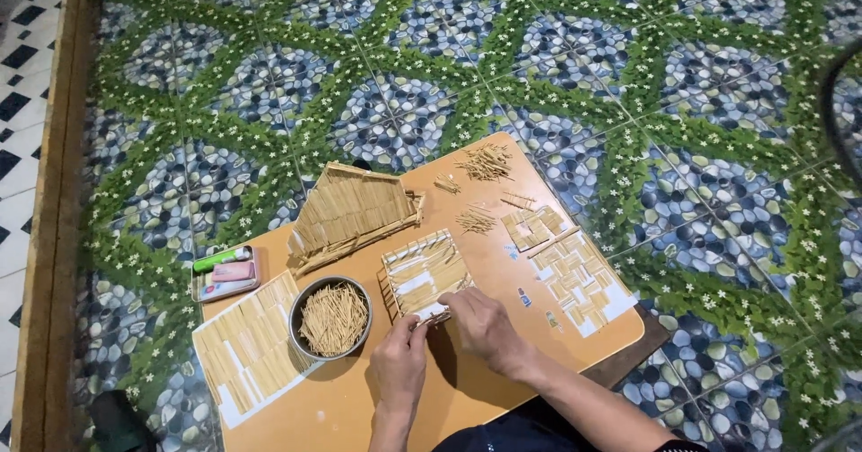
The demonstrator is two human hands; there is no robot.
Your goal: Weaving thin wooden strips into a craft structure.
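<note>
Orange wooden worktop [485, 263], set on a pebble-and-leaf patterned floor [269, 84]. My left hand [400, 362] and right hand [485, 322]: both grips pinching the near edge of a square panel of glued pale toothpicks [424, 271], lying mid-worktop. Just left: round metal bowl of loose toothpicks [330, 317]. Behind: toothpick roof piece [350, 210].

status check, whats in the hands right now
Left hand and right hand both pinching near edge of small stick panel. Panel flat on orange board. Bowl of sticks just left, not in the way.
</note>
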